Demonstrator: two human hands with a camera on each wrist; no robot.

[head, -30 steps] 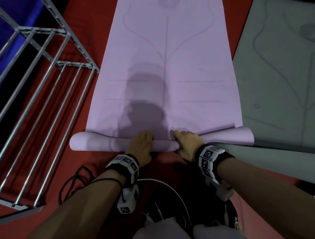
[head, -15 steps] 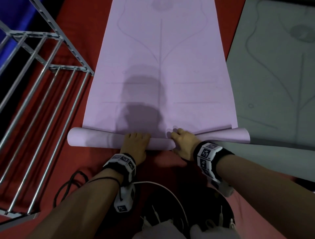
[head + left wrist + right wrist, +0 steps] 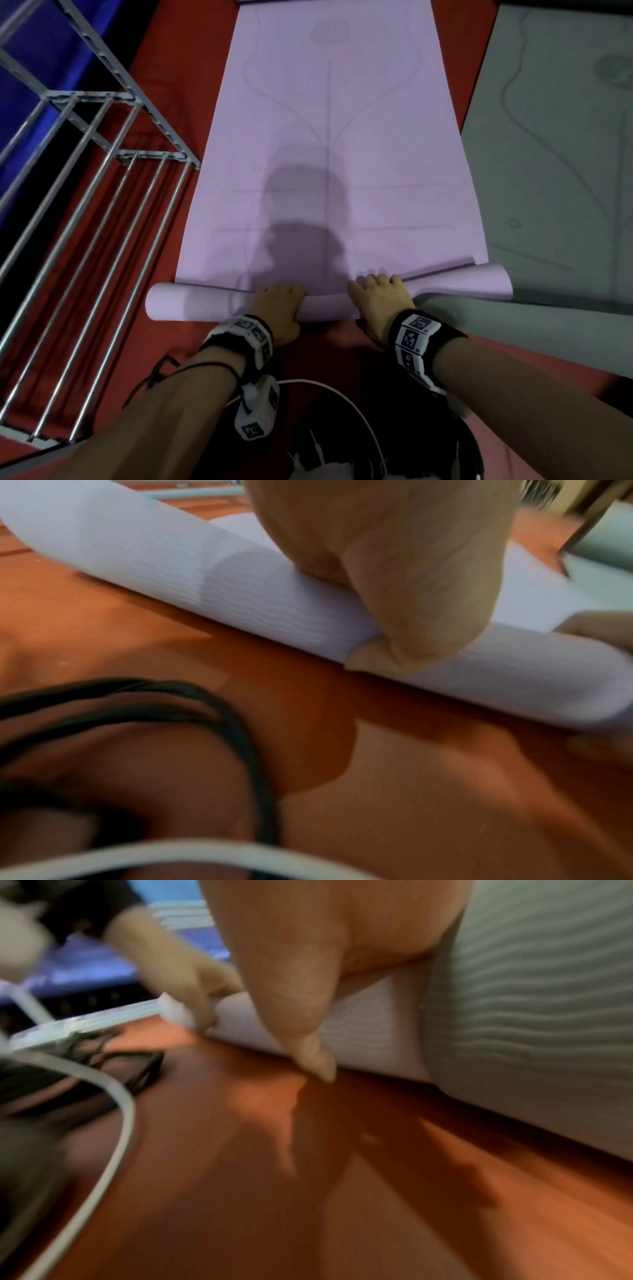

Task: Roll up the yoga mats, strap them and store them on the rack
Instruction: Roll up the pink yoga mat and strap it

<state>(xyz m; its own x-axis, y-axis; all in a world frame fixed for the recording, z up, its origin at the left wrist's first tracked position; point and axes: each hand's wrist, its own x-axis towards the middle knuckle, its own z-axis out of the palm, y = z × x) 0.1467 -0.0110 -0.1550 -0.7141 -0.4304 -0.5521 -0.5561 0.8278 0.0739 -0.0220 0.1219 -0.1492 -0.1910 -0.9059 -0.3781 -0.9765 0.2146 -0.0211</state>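
Both the left hand (image 3: pixel 279 310) and right hand (image 3: pixel 378 305) grasp the rolled end of the purple mat (image 3: pixel 329 137), which lies between the rack (image 3: pixel 89 219) and a grey mat (image 3: pixel 555 171).

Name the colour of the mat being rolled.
Pale lilac mat with faint line markings; head view shows it best.

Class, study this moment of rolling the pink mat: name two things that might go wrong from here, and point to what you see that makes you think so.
1. The roll may end up skewed: its right end sits farther forward than its left, and both the left hand and right hand press near the middle, leaving the ends unguided.
2. The right end overlaps the grey mat, so it could drag or catch on it.
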